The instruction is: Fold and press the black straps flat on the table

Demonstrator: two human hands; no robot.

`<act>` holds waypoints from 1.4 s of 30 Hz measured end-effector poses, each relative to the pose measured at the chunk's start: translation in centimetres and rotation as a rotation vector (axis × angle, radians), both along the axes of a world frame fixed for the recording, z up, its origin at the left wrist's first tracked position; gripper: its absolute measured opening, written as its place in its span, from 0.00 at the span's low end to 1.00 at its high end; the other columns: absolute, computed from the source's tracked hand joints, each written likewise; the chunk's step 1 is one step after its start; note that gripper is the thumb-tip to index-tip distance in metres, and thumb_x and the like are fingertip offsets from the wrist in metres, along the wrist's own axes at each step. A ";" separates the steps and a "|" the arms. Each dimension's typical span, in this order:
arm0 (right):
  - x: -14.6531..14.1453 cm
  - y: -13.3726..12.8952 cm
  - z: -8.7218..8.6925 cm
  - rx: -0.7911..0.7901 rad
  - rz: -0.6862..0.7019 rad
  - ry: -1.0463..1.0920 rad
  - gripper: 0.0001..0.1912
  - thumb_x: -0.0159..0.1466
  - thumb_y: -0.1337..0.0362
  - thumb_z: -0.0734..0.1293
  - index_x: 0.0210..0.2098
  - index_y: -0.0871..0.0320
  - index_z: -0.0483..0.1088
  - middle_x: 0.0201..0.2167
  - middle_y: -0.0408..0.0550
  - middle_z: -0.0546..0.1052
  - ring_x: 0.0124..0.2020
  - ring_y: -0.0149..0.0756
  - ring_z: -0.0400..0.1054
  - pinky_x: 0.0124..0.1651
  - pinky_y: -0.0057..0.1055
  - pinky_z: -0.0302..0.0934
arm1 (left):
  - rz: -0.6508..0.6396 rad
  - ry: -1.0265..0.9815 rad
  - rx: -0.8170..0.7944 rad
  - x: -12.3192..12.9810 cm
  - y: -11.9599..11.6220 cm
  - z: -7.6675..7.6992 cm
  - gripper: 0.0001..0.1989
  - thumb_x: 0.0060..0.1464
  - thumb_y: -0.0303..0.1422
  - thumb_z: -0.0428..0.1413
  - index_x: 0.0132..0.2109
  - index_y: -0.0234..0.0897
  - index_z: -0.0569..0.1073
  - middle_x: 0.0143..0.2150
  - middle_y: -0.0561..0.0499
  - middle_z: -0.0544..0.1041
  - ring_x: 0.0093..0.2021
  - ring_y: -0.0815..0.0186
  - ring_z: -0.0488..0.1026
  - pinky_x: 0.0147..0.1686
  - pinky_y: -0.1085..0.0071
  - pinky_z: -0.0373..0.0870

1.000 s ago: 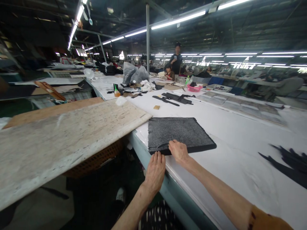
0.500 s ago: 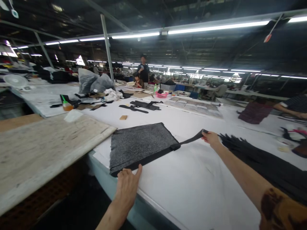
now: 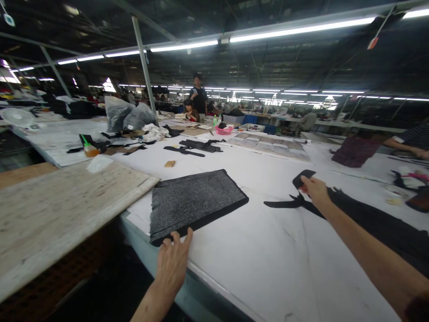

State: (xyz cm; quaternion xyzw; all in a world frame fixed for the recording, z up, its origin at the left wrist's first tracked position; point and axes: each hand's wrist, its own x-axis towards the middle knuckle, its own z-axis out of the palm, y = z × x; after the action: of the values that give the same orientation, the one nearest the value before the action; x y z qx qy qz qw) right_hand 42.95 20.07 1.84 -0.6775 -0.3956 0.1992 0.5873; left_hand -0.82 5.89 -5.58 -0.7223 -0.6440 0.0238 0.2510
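Observation:
A grey knitted panel (image 3: 197,201) with a black band along its near edge lies on the white table (image 3: 268,268). At that band's left end rests my left hand (image 3: 173,257), fingers apart, touching the edge. Farther right, my right hand (image 3: 313,190) pinches a small dark flat piece (image 3: 303,178) above the table. Below it a black strip (image 3: 281,204) lies on the surface, running toward a pile of black strips (image 3: 378,223) partly hidden by my right forearm.
A pale worn board (image 3: 73,205) stands at the left with a gap beside the table. Behind are a tan block (image 3: 170,163), dark fabric pieces (image 3: 201,146), an orange bottle (image 3: 90,150) and plastic bags (image 3: 129,115). A person's arm (image 3: 407,145) reaches in at far right.
My right hand has moved right, away from the panel. The black strip that reached from the panel's corner to that hand is gone from there. My left hand stays at the panel's near edge.

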 end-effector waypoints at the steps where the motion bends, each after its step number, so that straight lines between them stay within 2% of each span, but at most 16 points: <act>1: -1.7 -0.7 -0.6 -0.013 0.074 -0.023 0.12 0.57 0.63 0.65 0.20 0.60 0.62 0.14 0.42 0.66 0.16 0.28 0.61 0.21 0.25 0.57 | -0.010 -0.036 0.023 0.1 -0.4 0.3 0.30 0.50 0.13 0.41 0.55 0.37 0.69 0.48 0.34 0.73 0.37 0.55 0.73 0.36 0.61 0.69; 4: -7.5 -3.6 -2.9 -0.036 0.295 -0.214 0.16 0.56 0.57 0.67 0.18 0.60 0.64 0.14 0.40 0.66 0.19 0.29 0.61 0.24 0.25 0.54 | -0.073 -0.293 0.009 1.3 -1.6 1.4 0.25 0.50 0.14 0.41 0.51 0.30 0.72 0.51 0.35 0.71 0.48 0.50 0.69 0.47 0.56 0.65; 5: -9.7 -4.8 -3.7 -0.019 0.371 -0.404 0.18 0.59 0.56 0.65 0.18 0.59 0.63 0.15 0.40 0.66 0.20 0.29 0.60 0.25 0.25 0.53 | -0.094 -0.455 -0.047 1.9 -1.9 1.7 0.22 0.52 0.16 0.42 0.49 0.30 0.72 0.49 0.37 0.73 0.49 0.51 0.69 0.48 0.56 0.65; 8: -15.9 -8.3 -5.7 0.069 0.508 -0.955 0.16 0.65 0.62 0.59 0.22 0.59 0.65 0.21 0.43 0.69 0.22 0.29 0.61 0.27 0.27 0.51 | -0.092 -1.121 -0.348 3.5 -2.1 2.0 0.14 0.58 0.28 0.44 0.45 0.32 0.73 0.37 0.42 0.76 0.37 0.57 0.73 0.39 0.62 0.70; 11: -20.9 -11.1 -7.2 0.124 0.605 -1.335 0.10 0.62 0.73 0.59 0.26 0.60 0.67 0.25 0.45 0.70 0.26 0.33 0.64 0.28 0.29 0.52 | 0.078 -1.765 -0.605 3.9 -1.6 1.9 0.17 0.59 0.41 0.45 0.42 0.31 0.70 0.32 0.43 0.76 0.29 0.61 0.73 0.29 0.67 0.71; 13: -23.2 -12.3 -8.0 0.162 0.670 -1.476 0.08 0.59 0.76 0.60 0.27 0.60 0.66 0.26 0.46 0.70 0.28 0.35 0.65 0.28 0.31 0.53 | 0.217 -2.023 -0.650 3.4 -1.2 1.9 0.20 0.59 0.45 0.44 0.42 0.31 0.68 0.32 0.43 0.76 0.29 0.62 0.74 0.30 0.67 0.72; 14: -24.0 -12.8 -8.3 0.184 0.703 -1.512 0.08 0.59 0.77 0.61 0.28 0.60 0.66 0.27 0.47 0.69 0.29 0.36 0.65 0.29 0.31 0.54 | 0.263 -2.084 -0.642 3.0 -1.1 2.0 0.20 0.58 0.46 0.45 0.42 0.31 0.67 0.31 0.44 0.76 0.29 0.62 0.74 0.31 0.66 0.72; 16: -25.1 -13.6 -8.5 0.220 0.755 -1.534 0.06 0.59 0.76 0.61 0.30 0.61 0.66 0.28 0.48 0.69 0.31 0.37 0.64 0.30 0.32 0.55 | 0.304 -2.085 -0.603 2.2 -1.1 2.3 0.18 0.56 0.45 0.49 0.41 0.33 0.67 0.29 0.46 0.75 0.27 0.62 0.74 0.30 0.66 0.73; 18: -25.5 -14.4 -8.4 0.240 0.788 -1.499 0.02 0.61 0.71 0.62 0.32 0.61 0.67 0.29 0.48 0.69 0.32 0.37 0.64 0.31 0.33 0.56 | 0.311 -2.008 -0.575 1.7 -1.4 2.6 0.13 0.52 0.39 0.54 0.39 0.33 0.67 0.25 0.50 0.73 0.25 0.63 0.73 0.27 0.68 0.72; 20: -25.3 -15.1 -7.9 0.236 0.825 -1.432 0.04 0.62 0.66 0.63 0.34 0.61 0.67 0.29 0.48 0.70 0.33 0.38 0.64 0.33 0.34 0.57 | 0.284 -1.938 -0.580 1.4 -1.8 2.7 0.11 0.48 0.32 0.55 0.39 0.34 0.67 0.22 0.54 0.71 0.24 0.65 0.71 0.25 0.70 0.71; 22: -24.7 -15.6 -7.2 0.208 0.877 -1.358 0.06 0.61 0.64 0.65 0.35 0.61 0.67 0.31 0.48 0.71 0.33 0.38 0.64 0.35 0.34 0.58 | 0.228 -1.889 -0.603 1.4 -2.1 2.6 0.15 0.43 0.25 0.55 0.41 0.33 0.66 0.22 0.57 0.69 0.22 0.68 0.69 0.24 0.73 0.68; 25: -23.8 -15.6 -6.3 0.169 0.960 -1.276 0.05 0.59 0.68 0.65 0.36 0.60 0.67 0.34 0.49 0.71 0.35 0.39 0.65 0.37 0.35 0.60 | 0.157 -1.720 -0.564 1.7 -2.5 2.0 0.22 0.38 0.20 0.53 0.45 0.33 0.65 0.25 0.57 0.71 0.23 0.70 0.67 0.24 0.75 0.64; 29: -23.7 -14.5 -5.8 0.190 0.976 -1.180 0.04 0.60 0.71 0.64 0.35 0.58 0.67 0.38 0.50 0.71 0.38 0.39 0.65 0.40 0.37 0.61 | 0.094 -1.336 -0.399 2.1 -2.4 1.4 0.25 0.40 0.18 0.49 0.49 0.34 0.66 0.28 0.55 0.72 0.27 0.68 0.67 0.31 0.72 0.64; 31: -24.3 -13.5 -5.8 0.149 1.006 -1.114 0.05 0.60 0.71 0.65 0.35 0.57 0.68 0.39 0.48 0.71 0.39 0.38 0.65 0.42 0.36 0.61 | 0.083 -1.220 -0.354 2.1 -2.3 1.2 0.26 0.42 0.18 0.48 0.51 0.34 0.66 0.28 0.55 0.73 0.28 0.67 0.67 0.34 0.70 0.64; 36: -25.9 -11.5 -6.1 0.049 1.219 -1.051 0.08 0.59 0.73 0.65 0.37 0.57 0.70 0.38 0.45 0.71 0.39 0.35 0.63 0.43 0.33 0.58 | 0.053 -1.189 -0.298 1.7 -2.6 0.4 0.23 0.45 0.18 0.47 0.50 0.33 0.67 0.29 0.53 0.73 0.31 0.66 0.68 0.37 0.69 0.65; 42: -26.2 -11.1 -6.7 0.049 1.248 -1.058 0.05 0.59 0.73 0.66 0.32 0.58 0.69 0.32 0.43 0.69 0.35 0.33 0.61 0.39 0.31 0.55 | -0.046 -1.224 -0.218 1.0 -3.6 0.0 0.17 0.49 0.19 0.45 0.44 0.33 0.72 0.33 0.49 0.74 0.37 0.65 0.70 0.42 0.67 0.66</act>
State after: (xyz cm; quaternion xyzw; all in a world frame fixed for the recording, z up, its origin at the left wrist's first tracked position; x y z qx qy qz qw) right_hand 16.75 9.00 -4.87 -0.3239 -0.9289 0.1346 0.1184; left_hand 0.22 2.34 -5.59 -0.6400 -0.6493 -0.3345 -0.2385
